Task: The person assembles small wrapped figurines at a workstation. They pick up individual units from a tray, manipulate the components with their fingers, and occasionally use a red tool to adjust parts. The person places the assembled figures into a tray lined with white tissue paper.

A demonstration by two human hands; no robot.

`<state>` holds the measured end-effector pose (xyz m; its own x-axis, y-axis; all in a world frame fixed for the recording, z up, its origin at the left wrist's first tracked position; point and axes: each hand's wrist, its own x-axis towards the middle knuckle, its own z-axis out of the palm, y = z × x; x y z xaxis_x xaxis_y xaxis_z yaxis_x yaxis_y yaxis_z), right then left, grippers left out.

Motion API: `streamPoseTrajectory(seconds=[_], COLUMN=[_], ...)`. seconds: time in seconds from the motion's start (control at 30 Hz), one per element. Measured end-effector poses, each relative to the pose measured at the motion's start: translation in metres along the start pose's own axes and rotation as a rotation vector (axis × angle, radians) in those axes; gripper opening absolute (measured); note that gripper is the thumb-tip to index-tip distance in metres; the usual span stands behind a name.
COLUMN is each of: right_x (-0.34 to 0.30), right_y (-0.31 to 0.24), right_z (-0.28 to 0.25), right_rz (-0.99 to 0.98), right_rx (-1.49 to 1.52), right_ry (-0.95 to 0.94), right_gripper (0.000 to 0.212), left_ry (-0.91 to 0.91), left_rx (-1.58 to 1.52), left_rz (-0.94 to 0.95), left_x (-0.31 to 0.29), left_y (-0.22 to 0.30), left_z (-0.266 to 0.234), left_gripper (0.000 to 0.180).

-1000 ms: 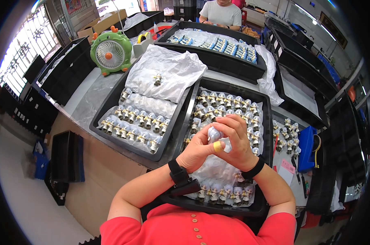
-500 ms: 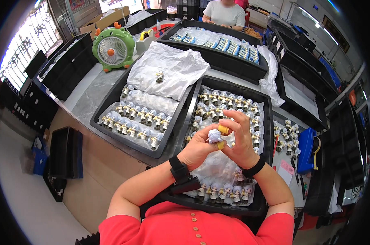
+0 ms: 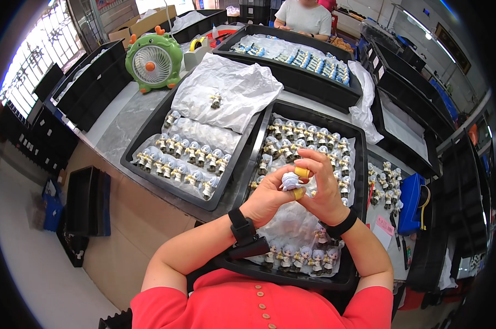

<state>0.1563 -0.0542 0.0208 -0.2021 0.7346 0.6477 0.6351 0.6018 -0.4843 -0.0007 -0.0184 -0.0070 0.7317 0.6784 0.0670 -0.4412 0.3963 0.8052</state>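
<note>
Above the right black tray [image 3: 359,148], both my hands are closed around one small figurine [image 3: 290,181] with pale lilac hair. My left hand [image 3: 263,202] grips it from the left, its thumb along the near side. From the other side, the thumb and a finger of my right hand [image 3: 326,193] close on it; both wear yellow finger covers [image 3: 301,172]. Most of the figurine's body is hidden by my fingers. Below, rows of similar figurines [image 3: 300,130] lie on white lining in the tray, with another row [image 3: 303,257] at its near end.
To the left, a second black tray [image 3: 208,205] holds more figurines and a white sheet [image 3: 226,82]. A green fan [image 3: 154,60] stands beyond it. At right lie loose figurines [image 3: 388,189] and a blue bin [image 3: 411,203]. A person [image 3: 303,19] sits behind the far tray [image 3: 286,71].
The figurine's head looks slightly turned between my fingers. My hands hold nearly the same place and grip, while the whole view has shifted a little.
</note>
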Motion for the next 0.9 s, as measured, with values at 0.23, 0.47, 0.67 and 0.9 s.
streamPoseTrajectory(seconds=[0.23,0.47,0.67,0.9], right_x=[0.002,0.0,-0.001,-0.005], right_y=[-0.001,-0.001,-0.006,0.004], right_z=[-0.001,-0.005,-0.01,-0.006], right_rz=[-0.031,0.058,0.513,0.509], right_rx=[-0.007,0.077,0.542,0.556], right_ry=[-0.027,-0.171,-0.209,-0.19], right_gripper=[0.068,0.079,0.08,0.079], left_ry=[0.095,0.003,-0.057,-0.05], left_rx=[-0.053,-0.156,-0.336,-0.328], left_rz=[-0.034,-0.109,-0.155,-0.122], left_x=[0.001,0.001,0.005,0.007], left_y=[0.004,0.012,0.012,0.01], left_z=[0.003,0.004,0.004,0.004], left_gripper=[0.035,0.04,0.058,0.058])
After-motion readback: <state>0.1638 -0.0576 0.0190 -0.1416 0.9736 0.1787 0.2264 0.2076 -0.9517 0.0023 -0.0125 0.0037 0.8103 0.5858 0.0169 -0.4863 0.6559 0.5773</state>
